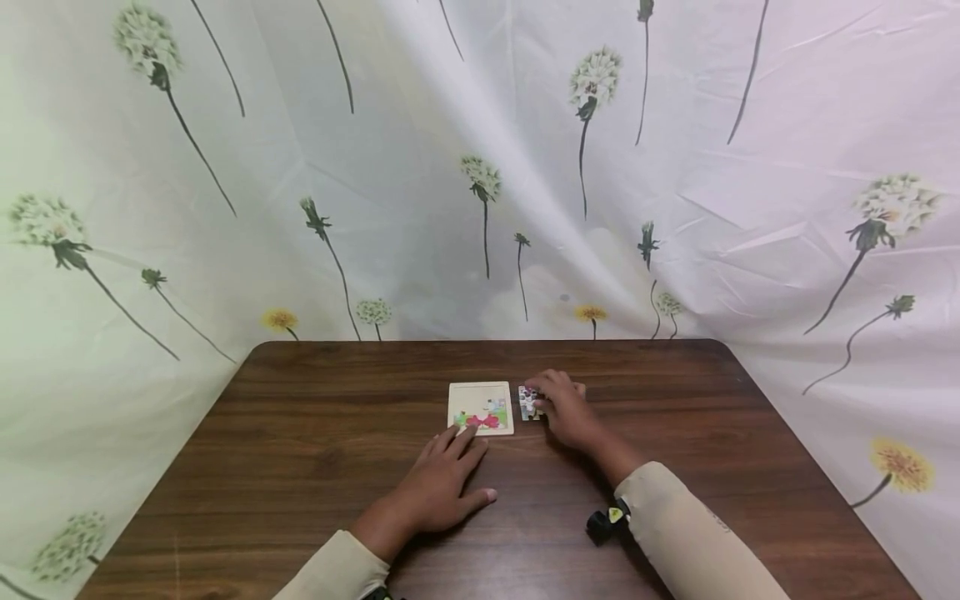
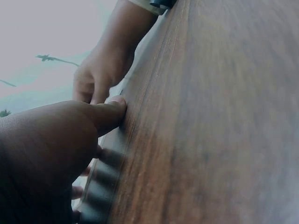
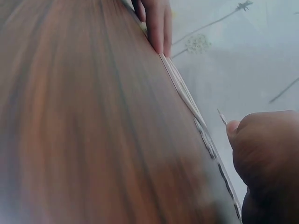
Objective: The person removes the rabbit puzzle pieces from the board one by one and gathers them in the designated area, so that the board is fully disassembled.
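Note:
A small square puzzle tray (image 1: 452, 408) with a pale frame lies on the table, its lower part filled with red, green and white pieces (image 1: 483, 420). My left hand (image 1: 438, 492) lies palm down, fingers stretched out, with the fingertips on the tray's near edge. To the right of the tray is a group of loose puzzle pieces (image 1: 527, 403), partly covered by my right hand (image 1: 567, 414). In the right wrist view, a thin puzzle piece (image 3: 222, 116) sticks out from the thumb and fingers of that hand, pinched above the tabletop.
The dark wooden table (image 1: 315, 467) reaches back to a white curtain (image 1: 420, 250) printed with dandelions, which also hangs along both sides. A black wrist camera (image 1: 600, 527) is strapped at the right sleeve (image 1: 690, 533).

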Demonstrator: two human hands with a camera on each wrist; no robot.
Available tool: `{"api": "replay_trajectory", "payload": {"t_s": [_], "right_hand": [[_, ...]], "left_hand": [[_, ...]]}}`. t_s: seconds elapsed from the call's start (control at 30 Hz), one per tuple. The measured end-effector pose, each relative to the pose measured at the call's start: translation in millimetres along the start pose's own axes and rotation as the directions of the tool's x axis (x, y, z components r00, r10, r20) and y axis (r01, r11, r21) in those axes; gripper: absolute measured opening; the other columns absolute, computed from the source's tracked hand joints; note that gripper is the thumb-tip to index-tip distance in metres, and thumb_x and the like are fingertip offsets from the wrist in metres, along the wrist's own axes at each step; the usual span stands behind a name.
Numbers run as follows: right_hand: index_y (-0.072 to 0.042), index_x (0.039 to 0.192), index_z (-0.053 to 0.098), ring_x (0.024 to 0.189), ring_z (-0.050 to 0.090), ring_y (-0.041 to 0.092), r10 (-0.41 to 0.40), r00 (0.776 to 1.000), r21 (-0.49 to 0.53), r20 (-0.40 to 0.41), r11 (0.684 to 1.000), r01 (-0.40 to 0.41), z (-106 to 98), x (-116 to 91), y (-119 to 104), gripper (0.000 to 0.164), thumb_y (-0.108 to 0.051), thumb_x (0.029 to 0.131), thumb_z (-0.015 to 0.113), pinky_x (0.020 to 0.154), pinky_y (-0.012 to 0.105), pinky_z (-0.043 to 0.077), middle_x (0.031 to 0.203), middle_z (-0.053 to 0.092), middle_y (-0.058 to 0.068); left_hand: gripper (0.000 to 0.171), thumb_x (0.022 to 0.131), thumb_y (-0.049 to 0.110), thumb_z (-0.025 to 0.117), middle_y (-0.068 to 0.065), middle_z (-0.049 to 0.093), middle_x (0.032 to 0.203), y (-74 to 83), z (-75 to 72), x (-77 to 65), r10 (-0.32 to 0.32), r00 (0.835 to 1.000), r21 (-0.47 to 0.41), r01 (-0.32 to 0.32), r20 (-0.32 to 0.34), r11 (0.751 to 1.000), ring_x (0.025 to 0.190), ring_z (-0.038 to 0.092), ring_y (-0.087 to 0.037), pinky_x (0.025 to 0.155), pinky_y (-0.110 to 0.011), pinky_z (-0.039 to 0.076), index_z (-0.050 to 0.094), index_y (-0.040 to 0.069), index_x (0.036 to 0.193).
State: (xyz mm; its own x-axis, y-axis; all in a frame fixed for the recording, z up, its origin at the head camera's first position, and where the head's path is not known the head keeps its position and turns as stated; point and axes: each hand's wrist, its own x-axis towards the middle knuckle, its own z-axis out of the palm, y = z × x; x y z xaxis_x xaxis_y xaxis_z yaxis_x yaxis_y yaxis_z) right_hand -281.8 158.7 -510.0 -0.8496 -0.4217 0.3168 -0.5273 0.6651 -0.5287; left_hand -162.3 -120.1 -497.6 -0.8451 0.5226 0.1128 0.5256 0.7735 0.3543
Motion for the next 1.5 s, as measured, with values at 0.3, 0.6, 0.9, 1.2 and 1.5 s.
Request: {"api": "replay_trajectory", "payload": {"t_s": [0.3, 0.6, 0.9, 1.2, 1.5], "right_hand": [[-0.003, 0.137, 0.07, 0.126, 0.059, 0.039, 0.007, 0.994, -0.022, -0.108, 1.0, -0.01, -27, -25, 29, 0.035, -0.003, 0.103, 0.069, 0.097, 0.057, 0.031, 0.136, 0.069, 0.018], [-0.003, 0.137, 0.071, 0.125, 0.058, 0.037, 0.006, 0.997, -0.003, -0.083, 1.0, -0.006, -34, -29, 34, 0.035, -0.002, 0.102, 0.07, 0.099, 0.054, 0.031, 0.134, 0.07, 0.016], [-0.011, 0.128, 0.078, 0.125, 0.058, 0.03, -0.011, 0.999, 0.0, -0.047, 1.0, 0.011, -34, -28, 31, 0.031, -0.006, 0.098, 0.077, 0.103, 0.054, 0.028, 0.129, 0.074, 0.007], [-0.016, 0.112, 0.083, 0.121, 0.06, 0.027, -0.033, 0.998, -0.023, -0.045, 0.999, 0.032, -34, -31, 31, 0.016, -0.011, 0.097, 0.081, 0.099, 0.054, 0.027, 0.125, 0.078, 0.003], [-0.017, 0.111, 0.086, 0.122, 0.06, 0.026, -0.037, 0.999, -0.072, -0.031, 0.997, 0.034, -36, -31, 29, 0.015, -0.014, 0.097, 0.083, 0.102, 0.056, 0.029, 0.126, 0.078, 0.004]], "left_hand": [[0.076, 0.106, 0.057, 0.065, -0.022, 0.038, 0.175, 5.2, -7.0, 1.2, -0.026, 0.998, 0.006, 0.025, 0.054, 1.0, 0.164, 0.03, -0.05, 0.127, -0.073, 0.031, 0.052, 0.008, 0.162], [0.077, 0.105, 0.058, 0.065, -0.021, 0.039, 0.175, 4.6, -6.5, 1.0, -0.04, 0.998, 0.011, 0.039, 0.058, 0.999, 0.164, 0.03, -0.05, 0.129, -0.071, 0.03, 0.053, 0.007, 0.162], [0.077, 0.105, 0.057, 0.066, -0.021, 0.039, 0.175, 4.4, -5.7, -1.1, -0.043, 0.998, 0.003, 0.043, 0.048, 0.999, 0.164, 0.03, -0.05, 0.129, -0.071, 0.03, 0.053, 0.007, 0.162], [0.077, 0.105, 0.057, 0.066, -0.021, 0.04, 0.174, 5.7, -4.7, -1.5, -0.041, 0.998, 0.0, 0.041, 0.048, 0.999, 0.164, 0.03, -0.05, 0.128, -0.072, 0.03, 0.054, 0.006, 0.161], [0.077, 0.105, 0.057, 0.066, -0.021, 0.04, 0.174, 4.7, -3.9, -0.7, -0.043, 0.998, 0.002, 0.042, 0.04, 0.999, 0.164, 0.03, -0.05, 0.129, -0.071, 0.03, 0.053, 0.006, 0.161]]}}
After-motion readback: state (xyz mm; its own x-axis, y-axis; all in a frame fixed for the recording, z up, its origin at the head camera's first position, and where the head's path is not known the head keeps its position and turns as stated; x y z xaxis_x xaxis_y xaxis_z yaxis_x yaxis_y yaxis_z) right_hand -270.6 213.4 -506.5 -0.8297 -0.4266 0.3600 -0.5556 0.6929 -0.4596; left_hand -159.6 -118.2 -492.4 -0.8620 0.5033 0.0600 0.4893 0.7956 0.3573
